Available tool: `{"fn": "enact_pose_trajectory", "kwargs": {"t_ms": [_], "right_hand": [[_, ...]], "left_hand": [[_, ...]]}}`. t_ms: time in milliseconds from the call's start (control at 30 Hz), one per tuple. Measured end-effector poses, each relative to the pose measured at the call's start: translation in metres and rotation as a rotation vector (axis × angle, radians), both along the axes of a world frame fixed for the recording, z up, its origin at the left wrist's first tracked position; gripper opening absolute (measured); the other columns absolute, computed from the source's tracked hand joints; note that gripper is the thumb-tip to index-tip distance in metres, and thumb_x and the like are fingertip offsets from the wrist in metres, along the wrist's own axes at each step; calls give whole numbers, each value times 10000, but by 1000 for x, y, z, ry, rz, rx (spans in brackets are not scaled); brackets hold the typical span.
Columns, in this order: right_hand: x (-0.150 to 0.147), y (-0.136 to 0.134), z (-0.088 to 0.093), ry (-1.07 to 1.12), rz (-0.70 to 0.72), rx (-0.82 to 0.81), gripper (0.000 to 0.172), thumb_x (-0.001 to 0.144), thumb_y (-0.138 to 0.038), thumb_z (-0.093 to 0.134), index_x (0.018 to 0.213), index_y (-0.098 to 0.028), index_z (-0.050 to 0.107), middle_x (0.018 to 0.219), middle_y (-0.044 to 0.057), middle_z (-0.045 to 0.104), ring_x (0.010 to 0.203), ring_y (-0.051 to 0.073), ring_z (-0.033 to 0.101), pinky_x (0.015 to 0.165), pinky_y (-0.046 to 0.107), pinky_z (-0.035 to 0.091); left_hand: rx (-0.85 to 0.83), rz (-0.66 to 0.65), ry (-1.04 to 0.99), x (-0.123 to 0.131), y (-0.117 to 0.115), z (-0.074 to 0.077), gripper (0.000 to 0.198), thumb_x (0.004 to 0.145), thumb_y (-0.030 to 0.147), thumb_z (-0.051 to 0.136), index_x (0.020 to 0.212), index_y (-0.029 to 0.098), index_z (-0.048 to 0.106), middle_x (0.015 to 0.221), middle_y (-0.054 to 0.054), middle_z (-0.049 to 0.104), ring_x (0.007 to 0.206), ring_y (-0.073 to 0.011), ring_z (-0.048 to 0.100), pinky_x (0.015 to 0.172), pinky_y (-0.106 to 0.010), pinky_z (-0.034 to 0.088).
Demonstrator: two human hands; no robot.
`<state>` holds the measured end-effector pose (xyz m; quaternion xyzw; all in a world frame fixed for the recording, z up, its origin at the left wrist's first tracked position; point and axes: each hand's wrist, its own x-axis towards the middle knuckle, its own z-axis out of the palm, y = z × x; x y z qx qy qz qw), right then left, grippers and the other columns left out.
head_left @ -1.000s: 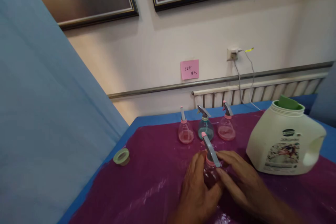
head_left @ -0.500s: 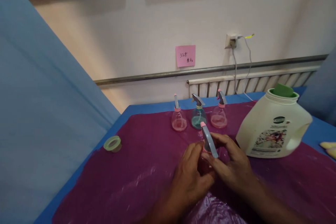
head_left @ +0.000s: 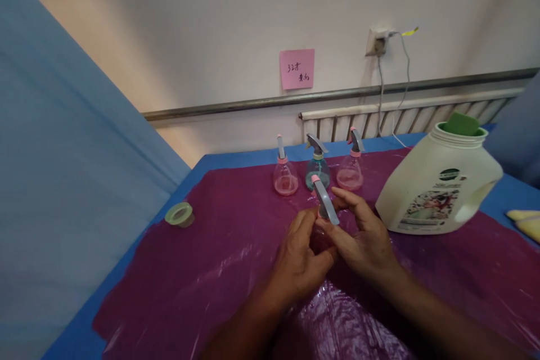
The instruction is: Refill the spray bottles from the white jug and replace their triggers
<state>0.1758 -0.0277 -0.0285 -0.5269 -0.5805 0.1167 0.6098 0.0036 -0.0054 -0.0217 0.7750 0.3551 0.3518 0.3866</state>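
Note:
A small clear spray bottle (head_left: 321,239) stands on the purple plastic sheet (head_left: 219,270). My left hand (head_left: 301,261) wraps around its body from the left. My right hand (head_left: 358,236) pinches its grey trigger head (head_left: 324,200), which has a pink tip and collar. The bottle's body is mostly hidden between my fingers. Behind it, in a row near the far edge, stand three more small spray bottles: a pink one (head_left: 286,177), a teal one (head_left: 317,167) and another pink one (head_left: 350,171).
A large white detergent jug (head_left: 439,188) with a green insert in its open mouth stands at the right. A pale green cap (head_left: 179,214) lies at the sheet's left edge. Blue cloth (head_left: 63,180) rises at the left. Yellow objects (head_left: 525,222) lie far right.
The view has tilted downward, so everything sits higher in frame. My hands stay on the bottle; the right-hand fingers have shifted up onto the trigger head.

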Motion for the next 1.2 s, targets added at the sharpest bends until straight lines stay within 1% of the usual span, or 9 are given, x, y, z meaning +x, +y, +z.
{"fn": "enact_pose_trajectory", "kwargs": {"t_ms": [200,433,533,633,767,833,1000,1100,1200], "right_hand": [[1,-2,0,27,60,-40,539,1028,-391,812,1538,-272,684,1342,104,847,1177,277,838,1040,452,686],[1,-6,-7,-36,95,-61,699,1067,-367,742,1723,-274,523,1636,147,695,1458,321,719,1263,562,575],[-1,-3,-8,-30,41,-47,691,997,-388,828,1637,-262,600,1570,146,735,1407,328,740,1215,553,613],[-2,-1,-8,15,-3,-54,627,973,-379,848,1558,-259,657,1504,136,768,1336,321,769,1171,538,639],[-2,-2,-7,67,75,-66,650,1031,-330,779,1648,-268,584,1354,111,815,1207,272,814,1072,459,682],[-2,-4,-6,83,114,-76,677,1066,-337,737,1704,-266,525,1274,99,824,1142,255,825,990,421,702],[-2,-2,-7,44,61,-54,737,1005,-362,805,1686,-260,541,1349,122,784,1233,287,781,1129,518,642],[-2,0,-9,51,16,-46,723,970,-373,845,1636,-270,583,1211,79,780,1124,267,775,1101,519,638],[-2,-1,-10,84,57,-52,738,1006,-358,806,1685,-281,530,1230,86,786,1152,267,781,1104,506,636]], "left_hand": [[8,34,14,-2,5,-8,639,962,279,848,1564,290,633,1388,-81,712,1243,-286,706,1093,-435,600],[22,36,-31,-3,9,-15,598,986,307,848,1549,273,648,1484,-110,702,1360,-304,695,1186,-483,582],[68,63,3,-3,8,-17,667,943,267,869,1569,274,641,1567,-116,679,1446,-331,660,1251,-523,546],[59,84,24,-2,6,-16,735,908,257,887,1595,273,625,1564,-119,684,1418,-342,680,1216,-517,574],[-11,0,-22,-1,6,-9,511,993,295,819,1490,279,703,1392,-85,742,1221,-282,752,1057,-423,639],[-24,-4,-22,-1,6,-4,502,1011,303,799,1502,291,697,1379,-71,751,1200,-271,757,1037,-410,638],[3,49,96,0,5,5,499,967,303,808,1457,296,711,1330,-52,775,1123,-276,766,958,-403,633],[-9,57,110,2,3,9,423,943,291,806,1359,278,733,1255,-44,780,1027,-259,773,881,-377,634],[-41,47,48,3,2,9,501,934,271,805,1419,272,680,1279,-52,785,1016,-250,784,914,-393,653]]}}
